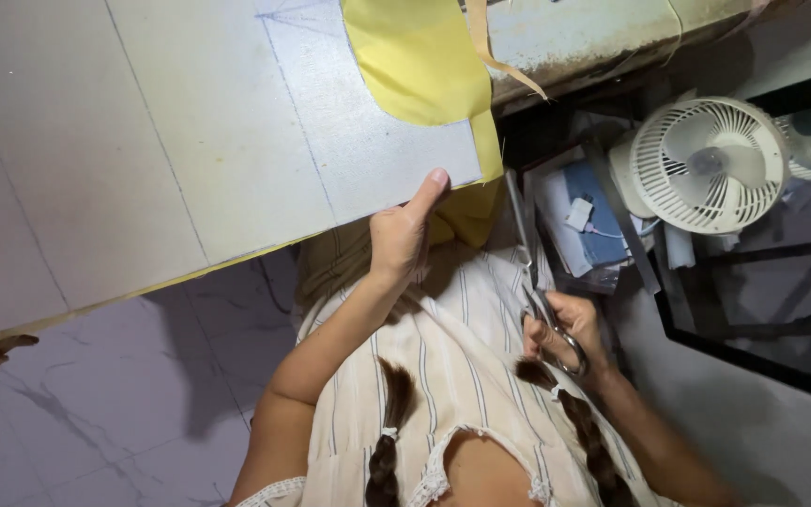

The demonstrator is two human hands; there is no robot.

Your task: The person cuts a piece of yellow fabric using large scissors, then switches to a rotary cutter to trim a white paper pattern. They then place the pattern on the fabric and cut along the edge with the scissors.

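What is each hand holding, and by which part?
The left hand pinches the grey fabric at its near edge; the right hand holds scissors by the handle loops.

The right hand (560,329) is hiding the handles of the scissors (527,253). Above the left hand (404,235), the yellow cloth (420,56) is running off the top edge, and its hanging end is going behind the grey sheet (237,141).

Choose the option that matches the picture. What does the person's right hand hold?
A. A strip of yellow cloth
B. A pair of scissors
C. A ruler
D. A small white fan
B: the right hand grips the handles of the scissors, whose blades point up toward the edge of the grey fabric sheet, while the left hand holds that sheet's edge.
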